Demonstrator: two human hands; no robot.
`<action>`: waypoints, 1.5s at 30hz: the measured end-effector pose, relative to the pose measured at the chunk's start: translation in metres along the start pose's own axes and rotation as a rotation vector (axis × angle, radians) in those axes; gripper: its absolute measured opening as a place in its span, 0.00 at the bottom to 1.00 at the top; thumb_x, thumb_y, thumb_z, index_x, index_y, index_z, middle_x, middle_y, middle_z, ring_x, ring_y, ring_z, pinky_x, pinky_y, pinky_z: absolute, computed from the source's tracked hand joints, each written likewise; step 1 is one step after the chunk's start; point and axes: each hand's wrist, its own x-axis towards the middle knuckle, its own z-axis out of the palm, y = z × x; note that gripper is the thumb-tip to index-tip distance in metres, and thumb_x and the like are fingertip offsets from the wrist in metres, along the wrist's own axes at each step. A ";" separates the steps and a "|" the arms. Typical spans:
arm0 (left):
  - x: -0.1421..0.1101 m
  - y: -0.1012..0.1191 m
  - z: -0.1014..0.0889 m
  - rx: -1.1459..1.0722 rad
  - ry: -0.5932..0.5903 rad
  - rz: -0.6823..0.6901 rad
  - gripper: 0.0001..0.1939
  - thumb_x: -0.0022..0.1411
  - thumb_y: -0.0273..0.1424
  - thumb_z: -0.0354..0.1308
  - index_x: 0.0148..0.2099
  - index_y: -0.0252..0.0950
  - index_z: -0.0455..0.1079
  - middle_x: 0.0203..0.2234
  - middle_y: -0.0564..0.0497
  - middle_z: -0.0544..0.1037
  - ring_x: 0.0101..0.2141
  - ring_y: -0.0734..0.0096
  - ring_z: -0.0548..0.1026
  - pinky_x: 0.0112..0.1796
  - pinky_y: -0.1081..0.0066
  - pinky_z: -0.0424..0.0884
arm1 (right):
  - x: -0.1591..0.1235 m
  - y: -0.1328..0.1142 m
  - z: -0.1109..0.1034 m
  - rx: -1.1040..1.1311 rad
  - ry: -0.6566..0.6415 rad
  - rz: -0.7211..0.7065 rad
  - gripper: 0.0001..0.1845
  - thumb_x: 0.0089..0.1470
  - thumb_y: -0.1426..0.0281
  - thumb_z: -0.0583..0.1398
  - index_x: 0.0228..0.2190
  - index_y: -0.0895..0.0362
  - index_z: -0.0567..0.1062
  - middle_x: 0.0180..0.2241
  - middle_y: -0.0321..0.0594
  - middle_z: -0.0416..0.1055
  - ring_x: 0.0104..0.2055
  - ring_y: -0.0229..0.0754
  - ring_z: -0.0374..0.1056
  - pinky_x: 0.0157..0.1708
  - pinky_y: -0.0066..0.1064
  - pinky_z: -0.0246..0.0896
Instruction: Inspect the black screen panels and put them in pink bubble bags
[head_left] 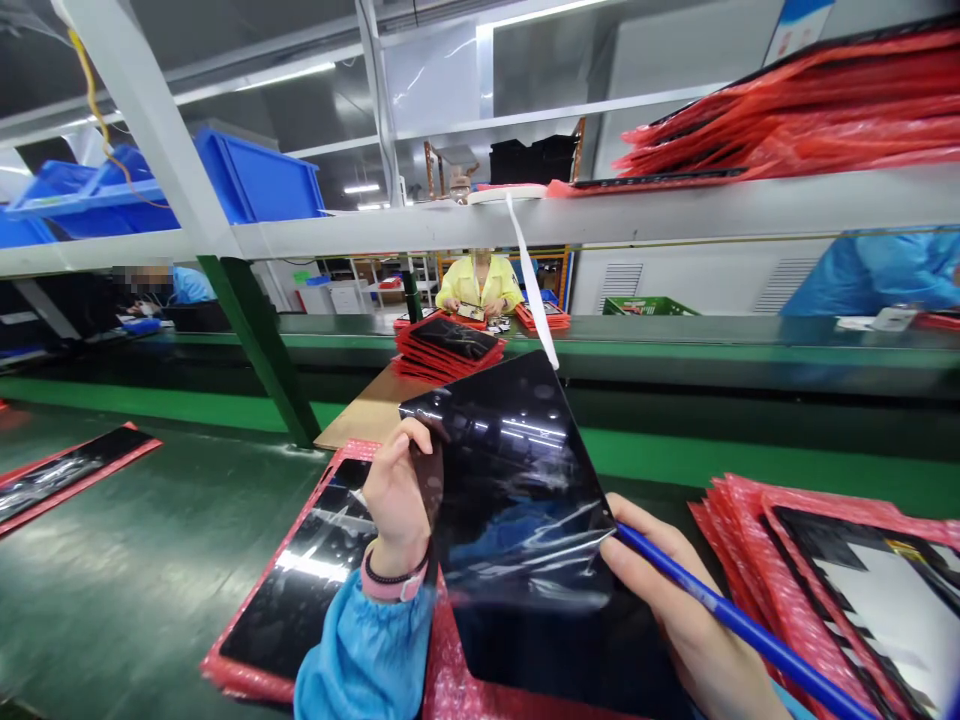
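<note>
My left hand [396, 500] grips the left edge of a glossy black panel [517, 500], holding it tilted up in front of me. A clear film lies wrinkled over the panel's lower half. My right hand [675, 600] supports the panel's right edge and also holds a blue pen [742, 625] that points toward the film. Under the raised panel lies another black panel [300, 590] on red bubble wrap [247, 680].
A stack of panels in red bubble wrap [840, 580] sits at my right, another stack [448, 350] farther ahead. A single panel [67, 470] lies at far left. A person in yellow [480, 285] and others in blue work across the green conveyor [675, 350]. Blue bins [255, 180] sit on the shelf.
</note>
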 end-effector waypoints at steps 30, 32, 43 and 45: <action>-0.004 0.001 0.000 0.192 -0.028 0.154 0.12 0.49 0.32 0.50 0.17 0.35 0.66 0.19 0.47 0.71 0.26 0.66 0.68 0.30 0.69 0.62 | 0.000 0.014 0.010 -0.500 -0.018 -0.989 0.48 0.51 0.81 0.61 0.65 0.55 0.43 0.67 0.41 0.41 0.65 0.49 0.47 0.61 0.42 0.52; -0.004 0.001 -0.002 0.193 -0.030 0.165 0.13 0.49 0.32 0.50 0.17 0.35 0.66 0.19 0.47 0.72 0.26 0.66 0.69 0.29 0.69 0.62 | -0.001 0.013 0.010 -0.505 0.000 -1.005 0.48 0.50 0.81 0.62 0.64 0.54 0.44 0.66 0.41 0.43 0.65 0.50 0.48 0.60 0.44 0.54; 0.000 0.004 -0.007 0.250 0.027 0.255 0.12 0.48 0.32 0.51 0.17 0.35 0.68 0.19 0.48 0.72 0.26 0.66 0.70 0.29 0.69 0.63 | 0.000 0.015 0.012 -0.625 0.069 -1.077 0.46 0.46 0.80 0.65 0.62 0.53 0.53 0.57 0.49 0.64 0.60 0.57 0.56 0.55 0.53 0.60; 0.000 0.002 -0.007 0.272 0.029 0.291 0.12 0.48 0.32 0.51 0.17 0.35 0.68 0.17 0.49 0.71 0.25 0.67 0.70 0.29 0.69 0.64 | 0.000 0.013 0.012 -0.614 0.053 -1.060 0.41 0.47 0.80 0.64 0.60 0.52 0.56 0.55 0.49 0.66 0.60 0.57 0.56 0.55 0.54 0.59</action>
